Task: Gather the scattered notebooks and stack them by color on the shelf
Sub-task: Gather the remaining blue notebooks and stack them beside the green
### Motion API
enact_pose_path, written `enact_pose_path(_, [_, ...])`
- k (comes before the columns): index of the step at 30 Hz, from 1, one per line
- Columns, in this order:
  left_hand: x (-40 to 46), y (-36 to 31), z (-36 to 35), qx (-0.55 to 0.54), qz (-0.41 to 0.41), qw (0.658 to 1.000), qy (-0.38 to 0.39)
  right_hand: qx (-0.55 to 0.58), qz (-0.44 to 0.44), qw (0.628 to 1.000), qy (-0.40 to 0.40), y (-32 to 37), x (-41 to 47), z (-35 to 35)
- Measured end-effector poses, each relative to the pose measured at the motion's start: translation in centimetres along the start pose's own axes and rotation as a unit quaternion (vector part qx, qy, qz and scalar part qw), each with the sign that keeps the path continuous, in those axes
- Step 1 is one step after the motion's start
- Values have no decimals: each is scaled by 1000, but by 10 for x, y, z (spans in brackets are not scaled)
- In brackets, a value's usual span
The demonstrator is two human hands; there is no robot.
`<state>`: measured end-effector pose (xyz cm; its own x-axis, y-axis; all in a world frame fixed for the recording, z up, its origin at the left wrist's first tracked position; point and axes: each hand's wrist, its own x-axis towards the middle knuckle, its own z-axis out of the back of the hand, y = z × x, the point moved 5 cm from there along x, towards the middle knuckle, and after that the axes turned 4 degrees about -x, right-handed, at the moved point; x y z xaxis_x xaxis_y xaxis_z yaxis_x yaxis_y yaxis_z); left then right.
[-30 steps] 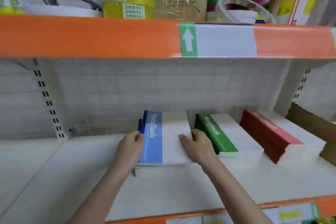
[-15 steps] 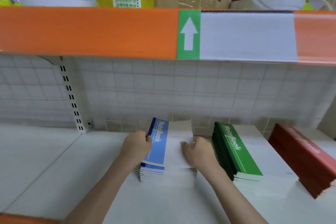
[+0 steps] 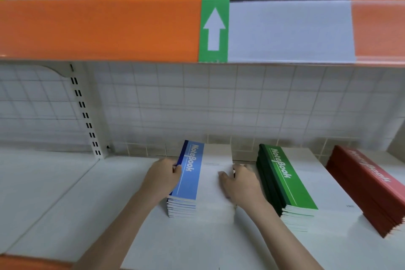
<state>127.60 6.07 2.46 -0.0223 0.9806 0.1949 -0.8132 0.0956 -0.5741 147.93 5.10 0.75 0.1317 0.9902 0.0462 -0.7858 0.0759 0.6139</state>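
Lighting: bright, even, diffuse; source not visible. Shadows: soft, faint, beneath the orange shelf edge (image 3: 98, 28) and beside the notebook stacks. Glare: mild sheen on the white shelf (image 3: 54, 193). Distortion: wide-angle bowing at edges. Focus: slightly soft overall; upper-shelf items blurred.

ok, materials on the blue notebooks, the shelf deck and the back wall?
Blue notebooks: paper, likely with smooth card covers; thin white page edges show at the stack's front.
Shelf deck: looks like white painted metal, with a flat, even, faintly sheened surface and a panel seam.
Back wall: probably white coated wire grid over a panel; thin crossing lines form squares. It is blurred, so I can't be sure.
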Motion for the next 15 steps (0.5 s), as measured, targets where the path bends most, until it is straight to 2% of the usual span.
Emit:
enact_pose_path(3, [0,6,-3,-31,15,999,5,78,-6,997,2,-6,2,-2])
enact_pose_path(5, [2,11,-6,-77,42,996,15,195,-35,980,23,-9,3,-5])
enact_pose_path(6, [3,12,-10,-128,67,989,28,272,-62,959,42,-11,3,-7])
enact_pose_path(7, [4,15,-15,-209,108,971,48,343,-88,933,69,-12,3,-10])
enact_pose_path(9, [0,17,-29,-387,211,892,101,439,-124,882,115,-13,4,-17])
enact_pose_path(10, [-4,17,-35,-441,246,855,122,464,-131,866,133,-14,6,-21])
enact_pose_path(11, [-5,18,-40,-465,263,835,131,486,-133,851,149,-13,6,-24])
enact_pose_path(12, [-5,20,-44,-477,272,826,128,493,-132,846,158,-11,6,-26])
enact_pose_path(15, [2,24,-47,-485,270,827,86,482,-124,854,155,-9,7,-31])
